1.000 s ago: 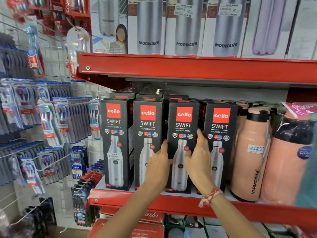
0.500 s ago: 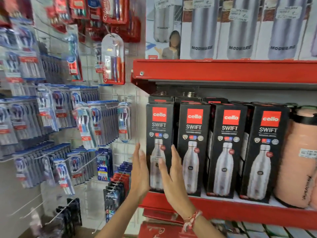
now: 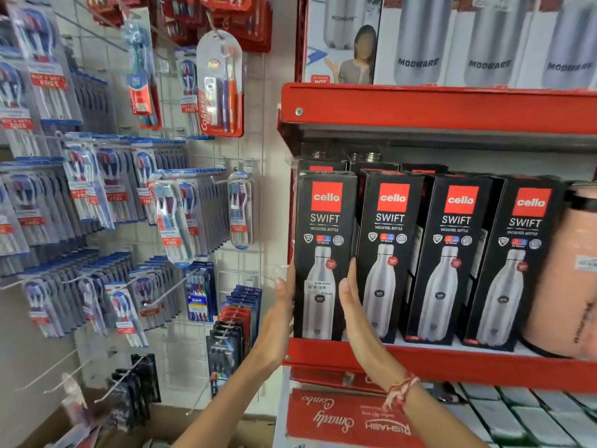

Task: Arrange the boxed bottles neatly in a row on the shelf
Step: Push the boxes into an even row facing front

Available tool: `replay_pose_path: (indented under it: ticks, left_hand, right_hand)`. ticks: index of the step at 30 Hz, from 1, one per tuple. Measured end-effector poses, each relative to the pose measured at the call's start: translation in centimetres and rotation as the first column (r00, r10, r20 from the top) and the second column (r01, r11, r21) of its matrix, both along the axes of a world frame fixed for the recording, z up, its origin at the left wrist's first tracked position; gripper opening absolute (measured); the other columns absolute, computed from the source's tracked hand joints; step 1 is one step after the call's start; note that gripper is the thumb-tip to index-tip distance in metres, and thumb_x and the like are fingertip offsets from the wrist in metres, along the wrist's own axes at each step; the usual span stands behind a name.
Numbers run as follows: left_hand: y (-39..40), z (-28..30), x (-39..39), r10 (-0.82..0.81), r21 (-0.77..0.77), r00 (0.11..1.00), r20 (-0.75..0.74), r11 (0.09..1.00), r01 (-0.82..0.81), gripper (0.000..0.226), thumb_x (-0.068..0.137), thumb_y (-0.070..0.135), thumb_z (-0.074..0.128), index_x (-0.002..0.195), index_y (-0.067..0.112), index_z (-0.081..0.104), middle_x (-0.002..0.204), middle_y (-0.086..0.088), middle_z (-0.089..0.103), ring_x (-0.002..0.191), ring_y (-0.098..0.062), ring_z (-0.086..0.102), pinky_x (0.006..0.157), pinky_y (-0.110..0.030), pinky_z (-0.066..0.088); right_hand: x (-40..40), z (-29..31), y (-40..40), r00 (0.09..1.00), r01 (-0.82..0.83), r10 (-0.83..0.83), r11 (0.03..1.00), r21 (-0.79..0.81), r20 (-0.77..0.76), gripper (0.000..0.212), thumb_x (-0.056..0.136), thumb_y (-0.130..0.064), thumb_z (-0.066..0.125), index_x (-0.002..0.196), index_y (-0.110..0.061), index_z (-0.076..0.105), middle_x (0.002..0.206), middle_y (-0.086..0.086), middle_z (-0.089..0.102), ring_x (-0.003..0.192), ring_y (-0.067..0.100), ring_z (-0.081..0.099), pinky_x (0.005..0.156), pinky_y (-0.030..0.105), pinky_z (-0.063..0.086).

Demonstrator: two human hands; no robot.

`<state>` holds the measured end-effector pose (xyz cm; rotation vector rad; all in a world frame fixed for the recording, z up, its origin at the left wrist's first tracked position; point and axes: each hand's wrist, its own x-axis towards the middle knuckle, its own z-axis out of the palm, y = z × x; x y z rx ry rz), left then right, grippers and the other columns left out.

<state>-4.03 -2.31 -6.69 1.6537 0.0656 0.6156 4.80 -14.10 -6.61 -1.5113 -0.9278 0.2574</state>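
Note:
Several black "cello SWIFT" boxed bottles stand upright in a row on the red shelf (image 3: 452, 363). The leftmost box (image 3: 324, 227) sits at the shelf's left end, with the second box (image 3: 389, 240) close beside it. My left hand (image 3: 277, 321) lies flat against the leftmost box's left side. My right hand (image 3: 355, 318), a red thread on its wrist, presses flat on its right side, in the gap to the second box. The third box (image 3: 452, 253) and the fourth box (image 3: 520, 263) stand untouched. More black boxes (image 3: 319, 164) show behind the front row.
A peach flask (image 3: 568, 279) stands right of the fourth box. Modware bottle boxes (image 3: 420, 43) fill the shelf above. Toothbrush packs (image 3: 113, 205) hang on a wire grid to the left. A red combo box (image 3: 339, 418) lies on the shelf below.
My hands left the third box, moved left along the row and now clasp the leftmost box's sides. The view has swung left with them.

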Motion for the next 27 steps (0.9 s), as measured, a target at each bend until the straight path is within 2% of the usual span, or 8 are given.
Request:
replay_pose_path:
  ticks: [4,7,11,13,16,19,23,27]
  left_hand:
    - [-0.4,-0.4,0.1,0.067,0.039,0.998,-0.016,0.997,-0.066,0.058,0.072,0.087,0.010,0.129,0.075,0.012,0.143,0.035,0.020,0.145,-0.011,0.018,0.119,-0.049,0.016]
    - [-2.0,-0.3,0.3,0.292,0.179,0.954,0.065,0.937,-0.299,0.046,0.087,0.072,0.016,0.132,0.067,0.021,0.138,0.042,0.026,0.138,-0.001,0.026,0.111,-0.017,0.021]
    - [-4.9,0.2,0.4,0.426,0.216,0.830,0.360,0.827,-0.518,0.035,0.098,0.039,0.033,0.125,0.029,0.053,0.127,0.012,0.053,0.125,-0.008,0.047,0.102,-0.022,0.035]
    - [-6.5,0.6,0.9,0.228,0.220,0.937,0.265,0.932,-0.290,0.040,0.097,0.047,0.033,0.130,0.032,0.050,0.133,0.019,0.053,0.126,0.004,0.045,0.099,-0.014,0.034]
    - [-8.4,0.1,2.7,0.050,0.207,0.999,-0.014,0.977,-0.046,0.072,0.085,0.074,0.018,0.148,0.040,0.019,0.153,0.027,0.019,0.130,0.023,0.015,0.103,-0.007,0.011]
    - [-9.6,-0.6,4.6,0.053,0.128,0.991,-0.120,0.991,-0.038,0.087,0.077,0.080,0.010,0.150,0.032,0.002,0.158,0.017,0.002,0.138,0.008,0.003,0.111,-0.020,0.003]
    - [-10.5,-0.7,5.7,0.057,-0.063,0.976,-0.208,0.995,-0.072,0.098,0.067,0.088,0.008,0.149,0.033,0.012,0.160,0.006,0.015,0.144,-0.010,0.014,0.112,-0.031,0.010]
    - [-10.7,-1.5,4.7,0.133,-0.025,0.977,-0.169,0.990,-0.139,0.098,0.066,0.092,0.009,0.147,0.037,0.020,0.154,0.011,0.026,0.129,0.001,0.023,0.104,-0.027,0.015]
  right_hand:
    - [-0.1,0.2,-0.2,0.999,0.032,-0.031,0.999,-0.025,0.032,0.062,0.077,-0.082,0.023,0.130,-0.073,-0.009,0.141,-0.047,0.002,0.124,-0.025,0.011,0.109,0.034,0.009]
    - [0.2,0.0,-1.4,0.988,0.147,-0.148,0.989,0.028,0.041,0.053,0.085,-0.072,0.034,0.136,-0.062,0.026,0.138,-0.040,0.029,0.136,0.000,0.029,0.115,0.043,0.026]
    - [1.2,-0.5,-4.3,0.861,0.485,-0.508,0.836,0.257,0.027,0.028,0.096,-0.049,0.037,0.113,-0.044,0.059,0.117,-0.011,0.064,0.110,0.006,0.059,0.099,0.041,0.047]
    - [2.0,-0.6,-5.7,0.842,0.522,-0.539,0.818,0.241,0.006,0.035,0.097,-0.047,0.036,0.125,-0.035,0.054,0.130,-0.010,0.055,0.117,0.002,0.050,0.102,0.033,0.041]
    - [3.4,-1.2,-6.9,0.881,0.472,-0.471,0.872,0.129,-0.043,0.052,0.096,-0.051,0.034,0.142,-0.029,0.039,0.148,-0.011,0.039,0.125,-0.003,0.034,0.102,0.022,0.025]
    - [4.4,-1.7,-7.3,0.930,0.353,-0.351,0.936,-0.003,-0.113,0.063,0.092,-0.061,0.031,0.147,-0.032,0.027,0.154,-0.015,0.027,0.131,-0.002,0.025,0.104,0.022,0.017]
    - [5.0,-1.7,-7.8,0.967,0.191,-0.205,0.976,-0.102,-0.151,0.073,0.084,-0.072,0.032,0.147,-0.047,0.004,0.155,-0.021,0.012,0.138,0.001,0.015,0.110,0.032,0.016]
    - [4.8,-2.1,-8.8,0.992,0.095,-0.105,0.987,-0.126,-0.075,0.071,0.076,-0.081,0.037,0.133,-0.070,-0.001,0.149,-0.032,0.010,0.130,-0.003,0.019,0.114,0.043,0.018]
